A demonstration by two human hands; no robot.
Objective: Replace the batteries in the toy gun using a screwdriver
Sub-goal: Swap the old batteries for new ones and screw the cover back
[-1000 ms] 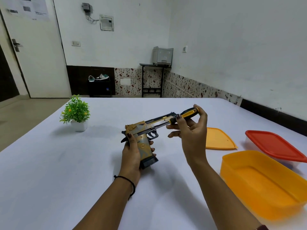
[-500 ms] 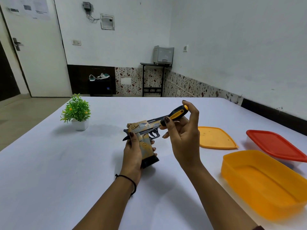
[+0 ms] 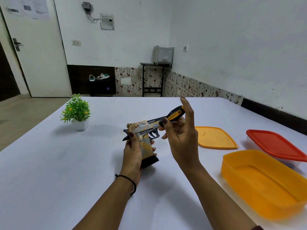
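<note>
Tub [image 3: 249, 200] stands open, red-lidded box [image 3: 275, 145] closed, both right of toy gun [image 3: 141, 128].

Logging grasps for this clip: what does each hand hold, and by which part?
Left hand grips the toy gun by its grip. Right hand pinches the screwdriver by its black-and-yellow handle.

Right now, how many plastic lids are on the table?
2. The flat orange plastic lid lies loose on the white table; the red plastic lid covers a clear box at the far right.
</note>
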